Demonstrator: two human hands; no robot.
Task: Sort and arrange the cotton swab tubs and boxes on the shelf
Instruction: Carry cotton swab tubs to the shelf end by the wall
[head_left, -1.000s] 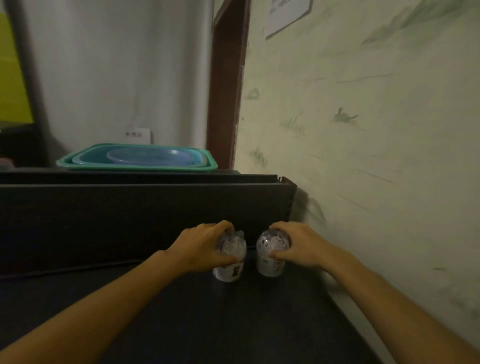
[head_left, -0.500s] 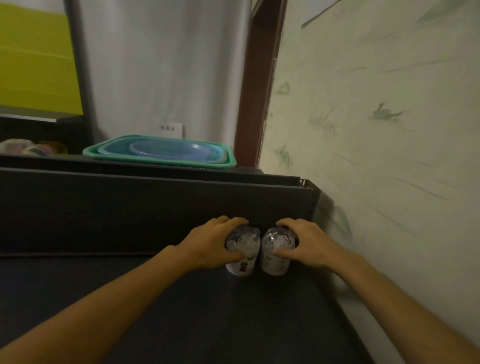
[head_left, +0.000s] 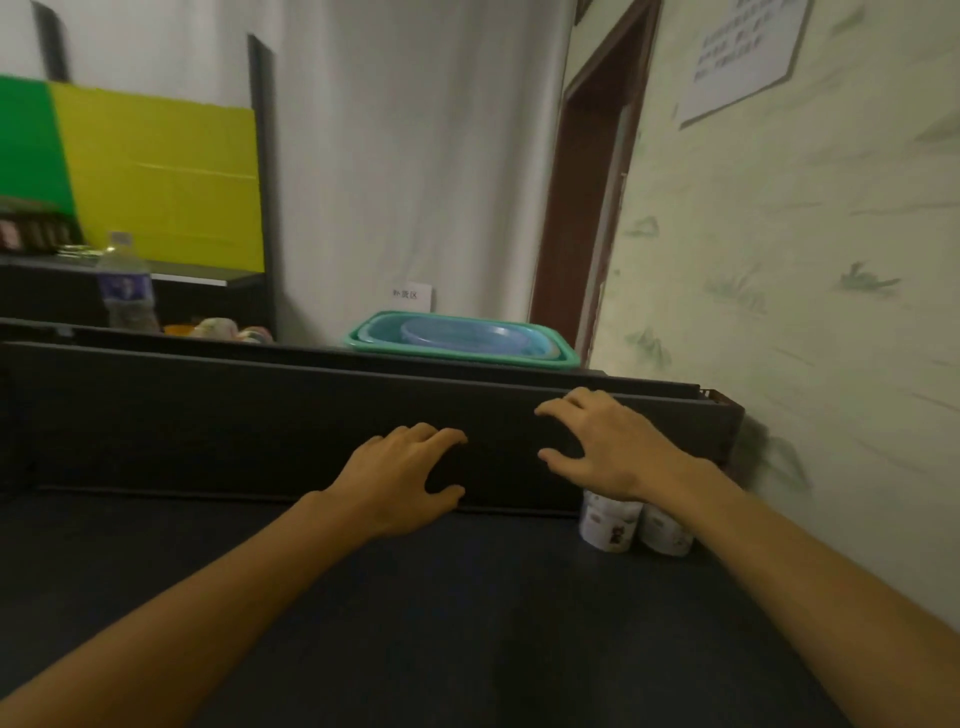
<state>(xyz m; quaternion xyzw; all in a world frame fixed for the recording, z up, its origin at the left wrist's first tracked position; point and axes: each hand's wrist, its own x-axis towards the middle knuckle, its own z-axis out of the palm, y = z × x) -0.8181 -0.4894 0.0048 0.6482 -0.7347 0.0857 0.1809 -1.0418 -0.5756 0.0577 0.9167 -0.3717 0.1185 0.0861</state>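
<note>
Two small clear cotton swab tubs stand side by side on the dark shelf (head_left: 415, 623), against its back board near the right wall: the left tub (head_left: 608, 522) and the right tub (head_left: 667, 530). My right hand (head_left: 597, 447) hovers above them with fingers spread, its wrist hiding their tops. My left hand (head_left: 405, 478) floats to the left of the tubs, fingers curved and apart, holding nothing.
The shelf's back board (head_left: 260, 415) rises behind the hands. Beyond it sit stacked green and blue plastic trays (head_left: 462, 340), a water bottle (head_left: 127, 283) and some small items. A patterned wall (head_left: 805, 312) bounds the shelf on the right.
Both hands have let go of the tubs and lifted away to the left. The tubs stay standing together by the back board. The view has swung left and upward.
</note>
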